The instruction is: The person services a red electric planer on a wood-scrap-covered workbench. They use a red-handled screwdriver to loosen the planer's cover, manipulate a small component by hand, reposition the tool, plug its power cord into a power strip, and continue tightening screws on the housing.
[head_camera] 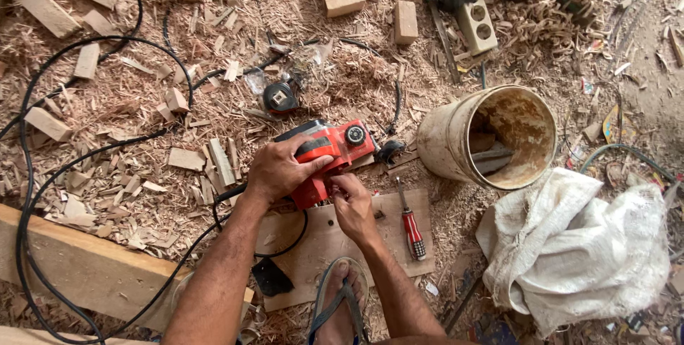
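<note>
Planer (324, 160): bright red body, black grip and dial
Screwdriver (412, 231): red handle with black tip
Bucket (484, 138): dirty cream, brown-stained inside
Sack (577, 245): off-white
Cables (43, 188): black
Floor (142, 103): tan wood shavings

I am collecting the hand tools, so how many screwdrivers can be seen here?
1. A red-handled screwdriver lies on the flat board, just right of the right hand working at the red electric planer. Others may be buried under the shavings or inside the bucket.

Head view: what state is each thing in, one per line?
Red power planer: lying on the board, gripped.
Left hand: clasping the planer's top.
Right hand: fingers at the planer's side.
Screwdriver: lying loose on the board.
Bucket: tipped on its side.
</note>
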